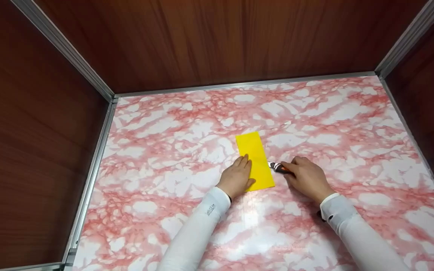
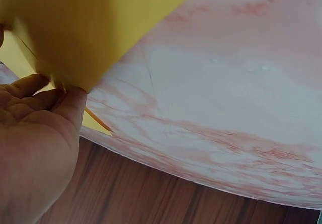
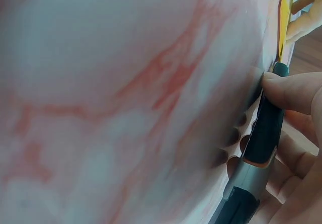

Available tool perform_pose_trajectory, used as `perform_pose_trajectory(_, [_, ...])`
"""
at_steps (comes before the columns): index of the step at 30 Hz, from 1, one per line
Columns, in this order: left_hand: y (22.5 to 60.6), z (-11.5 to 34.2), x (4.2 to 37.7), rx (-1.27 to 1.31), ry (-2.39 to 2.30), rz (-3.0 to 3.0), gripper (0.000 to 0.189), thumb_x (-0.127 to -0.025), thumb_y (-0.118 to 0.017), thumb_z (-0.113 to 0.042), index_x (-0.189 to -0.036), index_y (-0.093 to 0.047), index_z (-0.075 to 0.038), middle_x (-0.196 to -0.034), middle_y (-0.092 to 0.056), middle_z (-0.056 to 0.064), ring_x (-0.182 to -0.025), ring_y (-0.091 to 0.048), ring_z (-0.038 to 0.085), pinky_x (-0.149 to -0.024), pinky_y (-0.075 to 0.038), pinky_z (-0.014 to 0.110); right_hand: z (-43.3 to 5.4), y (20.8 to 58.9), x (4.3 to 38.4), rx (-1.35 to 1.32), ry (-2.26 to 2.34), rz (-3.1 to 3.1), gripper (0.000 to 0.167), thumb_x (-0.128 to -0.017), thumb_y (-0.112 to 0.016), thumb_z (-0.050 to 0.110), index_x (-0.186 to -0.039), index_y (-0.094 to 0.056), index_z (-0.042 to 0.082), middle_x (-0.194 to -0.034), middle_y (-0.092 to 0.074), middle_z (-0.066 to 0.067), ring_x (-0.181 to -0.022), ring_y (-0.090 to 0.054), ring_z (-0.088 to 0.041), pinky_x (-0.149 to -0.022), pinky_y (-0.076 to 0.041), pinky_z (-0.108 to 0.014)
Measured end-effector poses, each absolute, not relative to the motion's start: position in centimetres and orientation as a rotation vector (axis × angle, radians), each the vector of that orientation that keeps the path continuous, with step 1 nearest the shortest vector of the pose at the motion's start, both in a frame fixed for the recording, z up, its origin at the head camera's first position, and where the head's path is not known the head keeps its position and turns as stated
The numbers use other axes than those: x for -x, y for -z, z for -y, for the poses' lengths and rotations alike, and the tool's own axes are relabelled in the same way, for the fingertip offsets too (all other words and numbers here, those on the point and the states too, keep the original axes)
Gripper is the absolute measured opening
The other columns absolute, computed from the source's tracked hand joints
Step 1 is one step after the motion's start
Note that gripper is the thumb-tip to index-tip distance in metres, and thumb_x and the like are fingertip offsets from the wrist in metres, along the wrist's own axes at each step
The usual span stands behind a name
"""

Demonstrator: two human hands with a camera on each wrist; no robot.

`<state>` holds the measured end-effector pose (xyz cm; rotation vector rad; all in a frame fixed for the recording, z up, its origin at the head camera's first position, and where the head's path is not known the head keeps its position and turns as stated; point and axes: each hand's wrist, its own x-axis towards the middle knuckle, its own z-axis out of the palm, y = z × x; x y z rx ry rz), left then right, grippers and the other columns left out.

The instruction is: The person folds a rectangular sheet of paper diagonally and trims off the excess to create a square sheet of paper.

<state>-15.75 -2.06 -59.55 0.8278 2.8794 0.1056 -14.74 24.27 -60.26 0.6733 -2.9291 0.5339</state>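
A yellow sheet of paper, long and narrow as it lies, is on the tabletop in the head view. My left hand presses on its left side, fingers extended and thumb near its lower end. In the left wrist view, the fingertips meet the yellow paper, which shows one layer over another. My right hand grips a utility knife with its silver front end right at the paper's right edge. In the right wrist view, thumb and fingers wrap the dark and silver handle.
The tabletop has a red and white marbled surface. Dark wood panels rise behind it and on both sides, with metal rails along the edges. White sleeves cover both forearms.
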Motion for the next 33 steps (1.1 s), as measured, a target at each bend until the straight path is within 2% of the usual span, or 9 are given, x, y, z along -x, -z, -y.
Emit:
perform_pose_trajectory(15, [59.4, 1.9, 15.8, -0.805, -0.064, -2.854, 0.07, -0.096, -0.055, -0.047, -0.149, -0.038, -0.004, -0.156, -0.03, 0.013, -0.142, -0.027, 0.024, -0.11, -0.029, 0.031, -24.1, 59.9, 15.3, -0.649, -0.512, 2.986, 0.043, -0.086, -0.074, 0.024, -0.126, -0.067, 0.013, -0.088, -0.051, -0.001, -0.079, -0.048, -0.022, -0.063, -0.043, -0.037])
perform_pose_trajectory(23, [59.3, 1.8, 15.9, -0.764, -0.055, -2.826, 0.071, -0.097, -0.054, -0.048, -0.15, -0.036, -0.005, -0.157, -0.027, 0.011, -0.143, -0.025, 0.023, -0.11, -0.029, 0.03, -25.6, 60.1, 15.4, -0.555, -0.514, 2.95, 0.043, -0.082, -0.075, 0.017, -0.124, -0.068, 0.009, -0.089, -0.054, -0.004, -0.078, -0.049, -0.024, -0.062, -0.042, -0.039])
perform_pose_trajectory(33, [59.3, 1.8, 16.0, -0.701, -0.133, -2.825, 0.07, -0.096, -0.055, -0.05, -0.15, -0.038, -0.01, -0.158, -0.022, 0.016, -0.144, -0.022, 0.027, -0.108, -0.033, 0.035, -25.9, 60.0, 15.4, -0.561, -0.516, 2.945, 0.044, -0.083, -0.076, 0.02, -0.125, -0.068, 0.009, -0.089, -0.053, -0.004, -0.077, -0.049, -0.023, -0.063, -0.042, -0.039])
